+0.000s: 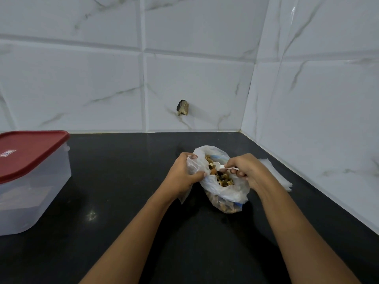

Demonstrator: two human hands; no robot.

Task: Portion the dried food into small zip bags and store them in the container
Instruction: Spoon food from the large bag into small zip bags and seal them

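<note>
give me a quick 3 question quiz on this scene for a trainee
1. True or false: the red lid is off the container.
2. The right hand holds: A a knife, B a white spoon, C scissors.
3. Fill in: the small zip bag, beside the food bag, is held by the ___ hand.
Key: 1 false, it is on; 2 B; 3 left hand.
</note>
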